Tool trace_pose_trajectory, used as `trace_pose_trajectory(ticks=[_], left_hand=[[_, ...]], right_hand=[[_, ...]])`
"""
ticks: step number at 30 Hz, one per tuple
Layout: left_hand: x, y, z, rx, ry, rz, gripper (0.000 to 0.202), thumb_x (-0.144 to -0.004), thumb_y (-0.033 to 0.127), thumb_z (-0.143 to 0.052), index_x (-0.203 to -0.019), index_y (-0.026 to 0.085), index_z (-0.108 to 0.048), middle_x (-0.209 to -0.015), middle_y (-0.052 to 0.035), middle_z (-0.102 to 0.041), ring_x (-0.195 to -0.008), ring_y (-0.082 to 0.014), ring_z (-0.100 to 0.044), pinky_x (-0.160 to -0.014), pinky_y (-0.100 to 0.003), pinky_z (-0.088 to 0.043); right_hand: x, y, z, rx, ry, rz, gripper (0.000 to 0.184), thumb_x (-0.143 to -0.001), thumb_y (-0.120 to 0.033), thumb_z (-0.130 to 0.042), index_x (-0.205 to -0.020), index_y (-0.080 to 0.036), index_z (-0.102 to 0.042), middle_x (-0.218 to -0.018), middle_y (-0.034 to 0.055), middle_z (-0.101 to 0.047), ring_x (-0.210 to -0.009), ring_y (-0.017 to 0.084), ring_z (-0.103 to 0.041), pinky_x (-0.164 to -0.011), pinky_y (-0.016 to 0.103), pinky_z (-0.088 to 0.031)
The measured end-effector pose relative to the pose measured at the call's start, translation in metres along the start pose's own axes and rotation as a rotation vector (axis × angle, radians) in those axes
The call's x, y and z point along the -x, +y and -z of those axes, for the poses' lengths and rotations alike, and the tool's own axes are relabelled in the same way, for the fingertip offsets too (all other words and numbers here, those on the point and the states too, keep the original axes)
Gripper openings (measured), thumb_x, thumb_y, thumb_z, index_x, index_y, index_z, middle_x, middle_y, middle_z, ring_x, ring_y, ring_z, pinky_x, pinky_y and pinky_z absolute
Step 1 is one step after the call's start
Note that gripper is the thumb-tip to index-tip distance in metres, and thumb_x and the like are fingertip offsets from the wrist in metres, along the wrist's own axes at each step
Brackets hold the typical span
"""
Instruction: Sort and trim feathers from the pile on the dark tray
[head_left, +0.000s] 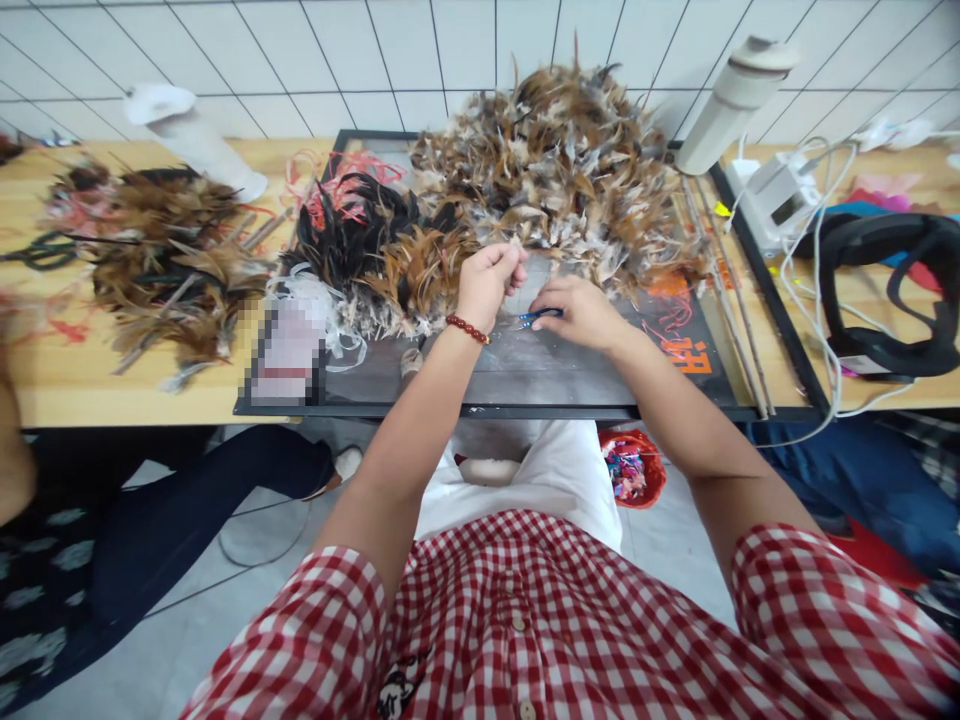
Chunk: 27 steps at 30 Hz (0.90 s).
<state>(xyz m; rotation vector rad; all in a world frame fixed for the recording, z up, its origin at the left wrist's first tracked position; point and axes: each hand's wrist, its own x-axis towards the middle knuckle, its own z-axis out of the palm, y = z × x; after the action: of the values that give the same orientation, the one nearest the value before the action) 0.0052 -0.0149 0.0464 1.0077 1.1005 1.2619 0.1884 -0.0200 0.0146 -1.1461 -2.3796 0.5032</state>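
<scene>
Left hand (486, 282) pinched closed, contents unclear; right hand (579, 312), at its four o'clock, grips a blue tool (543, 313). Brown feathers (555, 160) lie at twelve o'clock on the counter (45, 385); white tiled wall (465, 45) behind.

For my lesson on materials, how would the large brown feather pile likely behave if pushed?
The large brown feather pile would probably squash and spread rather than slide as one block, since it looks like many overlapping feathers. It is likely light for its bulk, being mostly thin plumes. The ragged tips sticking out suggest it may snag or shed.
</scene>
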Motion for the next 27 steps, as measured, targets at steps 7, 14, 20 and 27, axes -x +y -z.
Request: trace_pose_trajectory(ticks=[7,14,20,27], left_hand=[[-0.008,-0.006,0.004,0.092,0.162,0.054,0.030,-0.095,0.042,-0.074,-0.079,0.018,-0.066,-0.059,0.0047,-0.058,-0.052,-0.0045,-0.053,-0.048,-0.015,-0.039],[-0.010,-0.010,0.005,0.151,0.190,0.049,0.026,-0.098,0.033,-0.070,-0.077,0.018,-0.064,-0.060,0.0048,-0.057,-0.051,-0.0044,-0.052,-0.049,-0.016,-0.037],[-0.009,-0.013,0.003,0.110,0.145,0.046,0.024,-0.095,0.036,-0.074,-0.080,0.018,-0.066,-0.061,0.0047,-0.059,-0.054,-0.0050,-0.054,-0.051,-0.016,-0.038],[-0.019,-0.031,0.007,-0.028,0.012,-0.152,0.020,-0.087,0.035,-0.081,-0.077,0.019,-0.075,-0.107,-0.0075,-0.082,-0.115,-0.0197,-0.074,-0.100,-0.032,-0.056]], right_hand=[[0.006,-0.030,0.025,0.323,-0.251,-0.446,0.026,-0.087,-0.041,-0.075,-0.101,-0.020,-0.080,-0.095,0.0083,-0.081,-0.090,0.025,-0.071,-0.073,0.032,-0.044],[0.009,-0.042,0.020,0.428,-0.143,-0.571,0.040,-0.098,-0.047,-0.065,-0.128,-0.023,-0.076,-0.114,0.0125,-0.083,-0.107,0.032,-0.074,-0.081,0.037,-0.051],[-0.007,-0.019,0.019,0.536,0.013,-0.412,0.045,-0.105,-0.022,-0.038,-0.130,-0.021,-0.076,-0.128,0.0163,-0.076,-0.116,0.033,-0.068,-0.091,0.043,-0.048],[-0.032,0.003,0.015,0.632,-0.007,-0.317,0.038,-0.101,-0.015,-0.040,-0.110,-0.013,-0.077,-0.123,0.0235,-0.071,-0.118,0.038,-0.060,-0.098,0.053,-0.043]])
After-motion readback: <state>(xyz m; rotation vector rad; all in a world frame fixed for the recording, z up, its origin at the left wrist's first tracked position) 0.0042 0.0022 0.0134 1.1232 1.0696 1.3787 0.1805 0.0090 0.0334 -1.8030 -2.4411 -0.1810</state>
